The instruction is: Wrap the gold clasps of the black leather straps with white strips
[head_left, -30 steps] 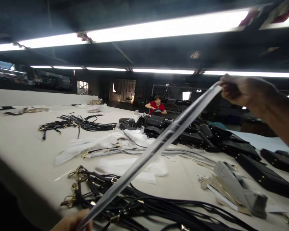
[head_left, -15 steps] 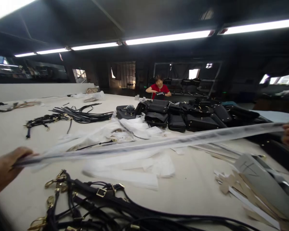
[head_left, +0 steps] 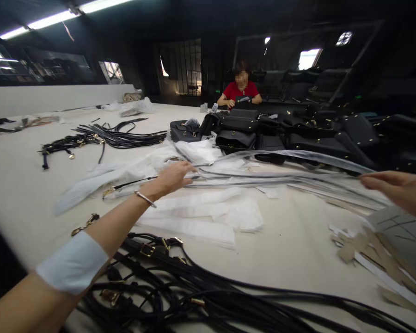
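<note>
My left hand (head_left: pixel 173 178) reaches over the middle of the table, fingers loosely bent and apart, at the left end of a long strip in clear plastic wrap (head_left: pixel 298 154). That strip arches slackly across to my right hand (head_left: pixel 397 187), whose fingertips press together at its far end. Beneath it lie more wrapped strips (head_left: pixel 263 177), some dark inside. Around my left hand are crumpled white plastic sleeves (head_left: pixel 201 150) and a thin black strap (head_left: pixel 135 182) with a gold clasp. Flat white sleeves (head_left: pixel 197 226) lie nearer me.
Black straps with gold buckles (head_left: pixel 208 286) are heaped at the near edge. Another strap bundle (head_left: pixel 125 134) lies far left. Black bags (head_left: pixel 235 132) are piled at the back, before a person in red (head_left: pixel 242 90). Cardboard scraps (head_left: pixel 370 252) lie at right, beside a marked grey board (head_left: pixel 402 231).
My left hand has moved right and forward from the left edge, and my right hand has come inward. The wrapped strip, stretched taut before, now sags over the other strips. My view has tilted down.
</note>
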`<action>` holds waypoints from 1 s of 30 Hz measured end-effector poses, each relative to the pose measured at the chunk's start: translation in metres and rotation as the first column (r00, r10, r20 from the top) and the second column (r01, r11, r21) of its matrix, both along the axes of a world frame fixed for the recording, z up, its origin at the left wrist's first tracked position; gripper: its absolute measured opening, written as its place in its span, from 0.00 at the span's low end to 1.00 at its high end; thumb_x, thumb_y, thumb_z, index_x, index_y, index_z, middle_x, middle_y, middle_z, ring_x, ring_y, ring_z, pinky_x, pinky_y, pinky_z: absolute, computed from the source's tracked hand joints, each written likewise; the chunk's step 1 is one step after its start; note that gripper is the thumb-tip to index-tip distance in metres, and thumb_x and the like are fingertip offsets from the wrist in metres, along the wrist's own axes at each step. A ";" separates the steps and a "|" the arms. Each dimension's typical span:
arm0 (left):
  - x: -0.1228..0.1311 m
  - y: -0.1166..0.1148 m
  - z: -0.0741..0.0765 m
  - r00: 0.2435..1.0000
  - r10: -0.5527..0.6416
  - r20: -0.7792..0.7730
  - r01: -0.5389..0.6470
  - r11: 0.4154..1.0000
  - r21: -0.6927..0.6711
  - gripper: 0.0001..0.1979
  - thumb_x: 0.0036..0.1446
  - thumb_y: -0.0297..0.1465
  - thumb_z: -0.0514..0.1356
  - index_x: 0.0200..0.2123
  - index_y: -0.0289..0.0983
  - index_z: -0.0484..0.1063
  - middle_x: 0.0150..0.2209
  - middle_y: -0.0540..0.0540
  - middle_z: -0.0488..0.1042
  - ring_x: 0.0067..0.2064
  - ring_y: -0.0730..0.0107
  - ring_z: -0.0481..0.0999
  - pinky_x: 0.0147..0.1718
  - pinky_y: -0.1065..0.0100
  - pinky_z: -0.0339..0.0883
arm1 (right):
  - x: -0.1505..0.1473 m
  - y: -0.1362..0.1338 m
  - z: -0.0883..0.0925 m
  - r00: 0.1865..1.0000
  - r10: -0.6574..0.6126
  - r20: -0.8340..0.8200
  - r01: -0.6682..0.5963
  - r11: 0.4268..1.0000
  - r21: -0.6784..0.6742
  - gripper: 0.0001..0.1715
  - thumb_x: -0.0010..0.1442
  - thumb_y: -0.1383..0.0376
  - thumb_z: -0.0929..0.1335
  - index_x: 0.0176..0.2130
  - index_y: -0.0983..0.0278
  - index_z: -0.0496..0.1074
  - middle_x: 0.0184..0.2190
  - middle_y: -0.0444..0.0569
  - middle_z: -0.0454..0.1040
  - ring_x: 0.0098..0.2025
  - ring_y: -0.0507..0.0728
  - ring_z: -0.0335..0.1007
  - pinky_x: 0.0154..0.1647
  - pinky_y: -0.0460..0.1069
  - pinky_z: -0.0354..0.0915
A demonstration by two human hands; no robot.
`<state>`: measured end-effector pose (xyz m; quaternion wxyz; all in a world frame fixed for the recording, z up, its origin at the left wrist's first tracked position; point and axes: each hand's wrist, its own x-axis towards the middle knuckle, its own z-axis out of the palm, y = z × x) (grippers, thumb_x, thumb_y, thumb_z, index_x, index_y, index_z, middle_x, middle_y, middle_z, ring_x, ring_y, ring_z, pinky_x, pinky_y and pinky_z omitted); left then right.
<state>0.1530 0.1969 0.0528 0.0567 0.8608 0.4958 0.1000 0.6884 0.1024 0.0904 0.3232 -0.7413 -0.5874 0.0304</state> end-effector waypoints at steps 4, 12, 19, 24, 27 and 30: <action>-0.009 -0.076 0.000 0.995 -0.054 0.087 0.065 0.990 -0.127 0.10 0.62 0.34 0.57 0.40 0.38 0.77 0.42 0.45 0.79 0.44 0.61 0.77 0.46 0.65 0.67 | -0.130 -0.049 -0.041 0.877 0.439 -0.196 -0.457 0.888 -0.055 0.08 0.58 0.53 0.72 0.37 0.50 0.81 0.41 0.53 0.82 0.43 0.66 0.76 0.44 0.59 0.69; -0.034 -0.226 -0.008 0.933 0.240 0.268 -0.084 0.869 -0.488 0.06 0.56 0.30 0.62 0.37 0.41 0.77 0.36 0.52 0.77 0.38 0.66 0.75 0.39 0.70 0.65 | -0.318 -0.117 -0.104 0.444 0.891 0.097 -0.858 0.454 -0.241 0.08 0.62 0.71 0.67 0.35 0.63 0.77 0.33 0.50 0.77 0.38 0.59 0.71 0.40 0.51 0.66; -0.031 -0.287 -0.036 0.914 0.201 0.352 -0.061 0.926 -0.372 0.13 0.51 0.25 0.63 0.41 0.43 0.73 0.44 0.49 0.75 0.47 0.60 0.71 0.49 0.63 0.64 | -0.296 -0.123 -0.064 0.560 0.823 0.091 -0.803 0.567 -0.186 0.13 0.68 0.65 0.63 0.40 0.61 0.77 0.34 0.48 0.79 0.35 0.57 0.75 0.35 0.48 0.64; -0.020 -0.291 -0.038 0.902 0.020 0.432 0.030 0.994 -0.109 0.14 0.56 0.22 0.55 0.42 0.43 0.72 0.44 0.45 0.77 0.49 0.56 0.72 0.56 0.55 0.59 | -0.250 -0.147 -0.004 0.641 0.764 0.069 -0.747 0.642 -0.172 0.17 0.69 0.54 0.63 0.39 0.57 0.78 0.33 0.46 0.81 0.34 0.58 0.77 0.35 0.49 0.65; -0.019 -0.287 -0.037 0.897 0.046 0.439 -0.013 0.997 -0.079 0.10 0.60 0.25 0.53 0.41 0.40 0.72 0.39 0.44 0.77 0.45 0.56 0.74 0.51 0.55 0.62 | -0.200 -0.159 0.021 0.768 0.636 0.076 -0.612 0.764 -0.206 0.21 0.67 0.48 0.62 0.37 0.56 0.78 0.25 0.46 0.78 0.27 0.58 0.73 0.30 0.49 0.63; -0.016 -0.283 -0.037 0.882 0.066 0.467 0.065 0.964 -0.257 0.10 0.65 0.33 0.51 0.38 0.40 0.72 0.32 0.47 0.76 0.36 0.62 0.73 0.38 0.65 0.65 | -0.149 -0.167 0.018 0.841 0.531 0.103 -0.463 0.806 -0.370 0.23 0.65 0.49 0.62 0.32 0.57 0.78 0.21 0.46 0.75 0.24 0.59 0.72 0.29 0.51 0.64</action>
